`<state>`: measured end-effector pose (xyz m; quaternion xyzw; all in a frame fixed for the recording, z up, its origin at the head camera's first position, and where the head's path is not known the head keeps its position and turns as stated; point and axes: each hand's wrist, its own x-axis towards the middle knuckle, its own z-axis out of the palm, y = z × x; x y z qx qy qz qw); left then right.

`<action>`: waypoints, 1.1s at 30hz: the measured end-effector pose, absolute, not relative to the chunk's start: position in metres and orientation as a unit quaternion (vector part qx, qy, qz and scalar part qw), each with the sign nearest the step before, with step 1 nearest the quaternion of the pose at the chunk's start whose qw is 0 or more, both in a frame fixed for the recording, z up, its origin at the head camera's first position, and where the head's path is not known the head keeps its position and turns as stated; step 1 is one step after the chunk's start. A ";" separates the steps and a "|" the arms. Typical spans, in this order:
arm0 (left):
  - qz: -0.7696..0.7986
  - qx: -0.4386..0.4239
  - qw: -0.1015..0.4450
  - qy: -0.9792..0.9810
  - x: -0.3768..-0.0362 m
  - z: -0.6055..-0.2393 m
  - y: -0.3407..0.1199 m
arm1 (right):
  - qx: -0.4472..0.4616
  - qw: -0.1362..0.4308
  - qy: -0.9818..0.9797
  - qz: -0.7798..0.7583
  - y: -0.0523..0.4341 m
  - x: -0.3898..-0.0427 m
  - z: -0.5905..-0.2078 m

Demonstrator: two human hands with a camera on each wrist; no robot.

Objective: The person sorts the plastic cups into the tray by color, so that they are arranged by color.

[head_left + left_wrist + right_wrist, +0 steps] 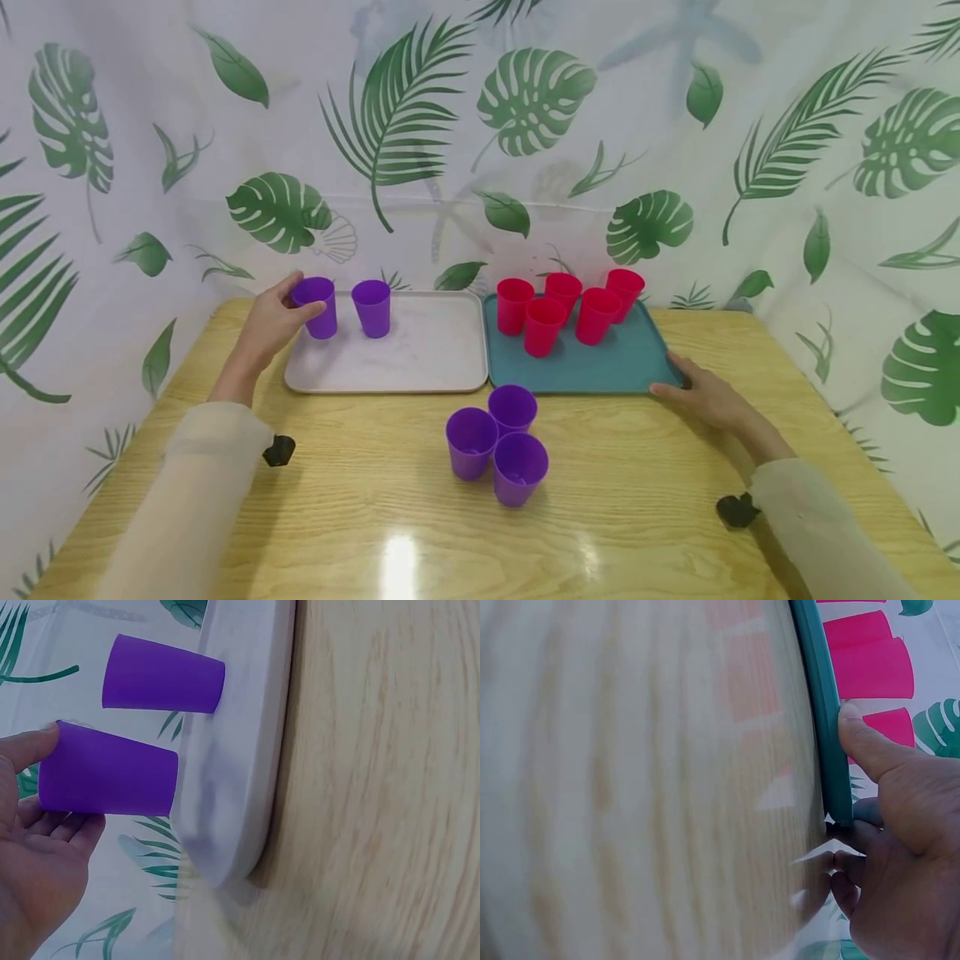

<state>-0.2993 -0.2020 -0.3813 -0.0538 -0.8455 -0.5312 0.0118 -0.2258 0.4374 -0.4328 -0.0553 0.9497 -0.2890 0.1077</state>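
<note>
Two purple cups stand at upper left on the white tray (420, 367); my left hand (272, 327) grips the purple cup (317, 307) there upright, my right hand (705, 396) pinches the teal tray (600, 371) rim, steadying it.

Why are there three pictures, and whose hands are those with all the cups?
They are one person's two bare hands, filmed by three small cameras. The big picture comes from a camera on the person's head, looking down at a wooden table. The other two come from cameras strapped to each wrist, so they look sideways and very close.

On the table lie a white tray and a teal tray. Five red cups stand on the teal one. Three purple cups stand on the bare table, and one purple cup stands on the white tray.

The left hand holds another purple cup at the white tray. The right hand holds the teal tray's edge, thumb on the rim.
</note>
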 end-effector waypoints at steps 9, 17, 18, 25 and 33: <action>-0.519 -0.018 0.026 -0.854 -0.304 -0.395 -0.203 | -0.054 0.106 0.951 -0.284 0.436 -0.228 -0.433; -0.535 -0.002 0.037 -0.844 -0.305 -0.404 -0.201 | -0.053 0.107 0.953 -0.278 0.436 -0.229 -0.434; -0.538 -0.001 0.037 -0.842 -0.305 -0.405 -0.200 | -0.052 0.107 0.953 -0.278 0.436 -0.229 -0.434; -0.547 0.001 0.040 -0.836 -0.303 -0.407 -0.198 | -0.045 0.110 0.954 -0.275 0.435 -0.227 -0.433; -0.533 0.027 0.086 -0.841 -0.298 -0.402 -0.206 | -0.044 0.110 0.955 -0.272 0.438 -0.226 -0.434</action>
